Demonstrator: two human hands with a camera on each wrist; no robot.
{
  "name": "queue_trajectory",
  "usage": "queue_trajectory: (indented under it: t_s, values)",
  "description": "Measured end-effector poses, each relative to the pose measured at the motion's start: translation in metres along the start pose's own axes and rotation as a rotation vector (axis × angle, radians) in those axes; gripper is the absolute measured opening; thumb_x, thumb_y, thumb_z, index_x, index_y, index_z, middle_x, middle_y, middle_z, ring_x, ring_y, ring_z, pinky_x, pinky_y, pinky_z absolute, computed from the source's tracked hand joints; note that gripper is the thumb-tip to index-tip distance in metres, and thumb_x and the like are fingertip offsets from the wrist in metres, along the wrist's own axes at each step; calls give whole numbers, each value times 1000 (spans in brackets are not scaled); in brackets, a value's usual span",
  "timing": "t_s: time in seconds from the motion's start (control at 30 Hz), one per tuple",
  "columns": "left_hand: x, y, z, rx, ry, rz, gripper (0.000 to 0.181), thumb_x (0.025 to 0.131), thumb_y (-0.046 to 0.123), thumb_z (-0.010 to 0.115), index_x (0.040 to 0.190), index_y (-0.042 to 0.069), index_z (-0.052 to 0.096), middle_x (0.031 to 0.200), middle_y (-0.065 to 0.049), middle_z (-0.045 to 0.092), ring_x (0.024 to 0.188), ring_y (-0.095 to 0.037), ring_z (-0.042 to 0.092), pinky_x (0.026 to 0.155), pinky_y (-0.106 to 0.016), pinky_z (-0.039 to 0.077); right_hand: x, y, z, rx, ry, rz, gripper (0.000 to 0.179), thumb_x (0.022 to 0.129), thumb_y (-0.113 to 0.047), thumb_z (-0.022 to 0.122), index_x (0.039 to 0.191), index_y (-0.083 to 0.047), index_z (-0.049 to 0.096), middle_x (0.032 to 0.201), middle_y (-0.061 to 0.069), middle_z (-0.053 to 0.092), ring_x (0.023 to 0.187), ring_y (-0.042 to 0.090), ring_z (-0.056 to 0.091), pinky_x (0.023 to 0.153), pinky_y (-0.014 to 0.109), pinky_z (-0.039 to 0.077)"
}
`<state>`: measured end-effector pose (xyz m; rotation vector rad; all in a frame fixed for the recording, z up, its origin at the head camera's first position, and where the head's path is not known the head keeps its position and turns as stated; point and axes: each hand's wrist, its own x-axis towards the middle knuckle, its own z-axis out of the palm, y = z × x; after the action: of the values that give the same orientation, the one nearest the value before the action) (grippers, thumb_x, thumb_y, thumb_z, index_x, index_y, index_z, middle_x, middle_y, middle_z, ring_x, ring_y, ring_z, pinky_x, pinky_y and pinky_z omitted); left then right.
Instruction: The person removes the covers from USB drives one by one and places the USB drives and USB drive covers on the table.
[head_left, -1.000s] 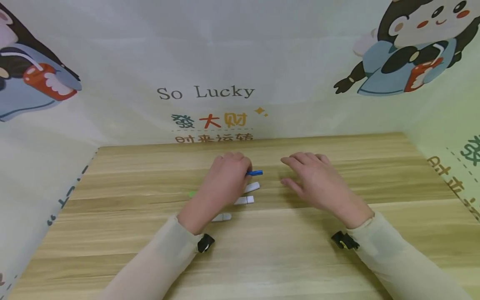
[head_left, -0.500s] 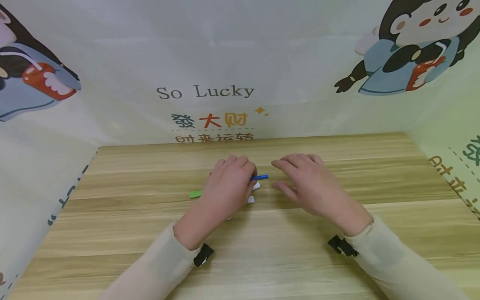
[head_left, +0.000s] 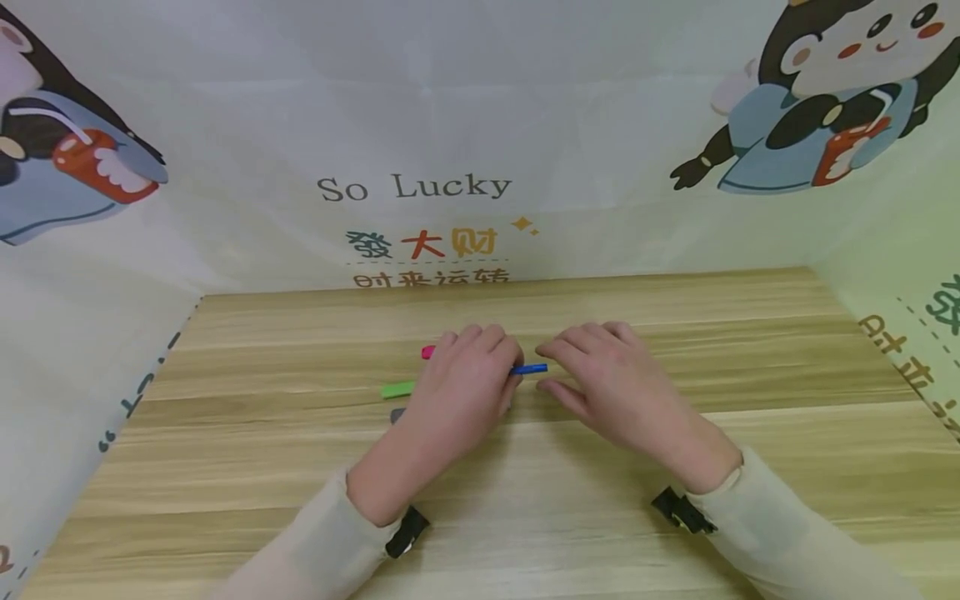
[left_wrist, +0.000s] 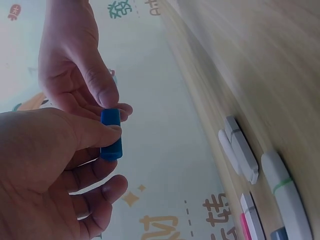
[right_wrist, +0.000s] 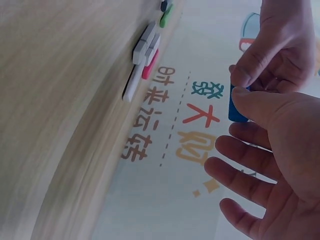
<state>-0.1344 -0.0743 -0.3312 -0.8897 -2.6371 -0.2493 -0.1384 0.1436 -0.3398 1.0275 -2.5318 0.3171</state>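
Note:
My left hand [head_left: 468, 379] pinches a short blue marker [head_left: 531, 368] between thumb and fingers, holding it above the table. In the left wrist view the blue marker [left_wrist: 111, 150] has a pale band by the thumb. My right hand [head_left: 618, 379] faces it from the right, thumb and index finger apart on either side of the marker's tip. Beneath the left hand lie several markers, partly hidden: a pink end [head_left: 427, 352], a green end [head_left: 397, 389] and a dark grey end [head_left: 397, 415] show. Their white barrels, such as the green-banded marker [left_wrist: 285, 195], appear in the left wrist view.
A wood-grain table [head_left: 262, 500] carries everything. Behind it and at both sides rises a pale printed backdrop [head_left: 585, 167] with lettering and cartoon figures. Black clips [head_left: 407, 533] sit at the sleeve cuffs.
Both hands have come nearer to me and closer together, the left carrying the blue marker rightward. The pink, green and grey ends now show more; the white barrels are more covered.

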Motion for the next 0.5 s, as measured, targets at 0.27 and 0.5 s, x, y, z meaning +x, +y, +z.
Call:
queue_trajectory:
  t_s: [0.27,0.5]
  values:
    - [-3,3,1,-21,45,27,12,97,19,80,99,10,72,93,0,64,84,-20,59,69,-32,45,-3,-3,2,15,48,-17,27,96,-24,82,117,-9,75,110,5,75,104,27,70,89,49,51]
    - [-6,3,6,-54,63,38,10,98,18,79,98,11,72,93,0,63,85,-20,60,70,-33,45,-3,-3,3,28,80,-26,23,94,-21,84,112,-10,76,103,2,75,97,25,71,80,43,48]
